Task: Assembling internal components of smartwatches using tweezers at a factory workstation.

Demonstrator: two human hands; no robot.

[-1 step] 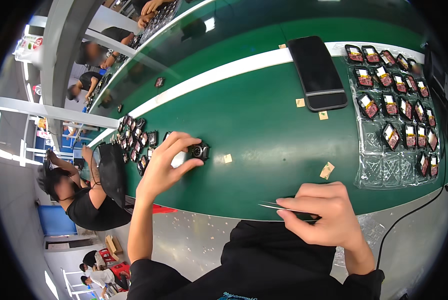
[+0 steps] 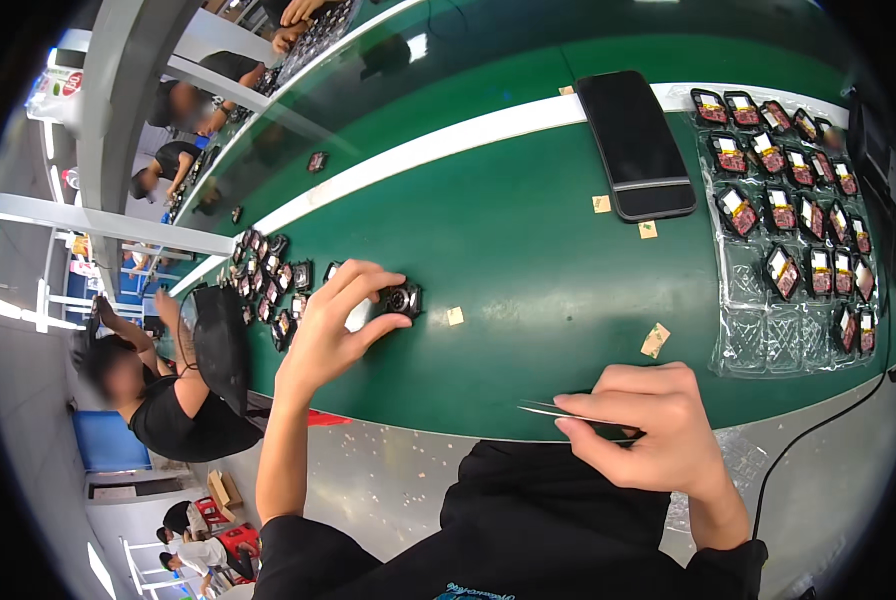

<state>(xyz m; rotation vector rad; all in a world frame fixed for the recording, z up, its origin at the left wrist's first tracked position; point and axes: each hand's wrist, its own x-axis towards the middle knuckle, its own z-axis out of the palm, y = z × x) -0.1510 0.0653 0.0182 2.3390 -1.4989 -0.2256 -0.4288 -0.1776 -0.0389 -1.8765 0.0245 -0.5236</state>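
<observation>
My left hand (image 2: 333,325) is over the green table left of centre. Its thumb and index finger grip a small black device housing (image 2: 404,299) with a round, lens-like part on its face. Beneath the curled fingers a pale, shiny surface (image 2: 361,315) shows, mostly hidden. At the table's front edge, my right hand (image 2: 643,425) pinches a pair of thin metal tweezers (image 2: 543,409), tips pointing left and slightly apart, with nothing visible between them. Small tan stickers lie nearby: one (image 2: 455,316) right of the housing, another (image 2: 655,340) above my right hand.
A clear plastic tray (image 2: 743,325) on the right holds several black housings with red-and-white insides. A large black phone-like device (image 2: 636,150) lies at the back. More housings (image 2: 263,275) are heaped at left, near a seated co-worker (image 2: 173,400). A black cable (image 2: 818,430) hangs at right.
My left hand and the black housing have shifted very slightly to the right. My right hand and the tweezers have stayed in place.
</observation>
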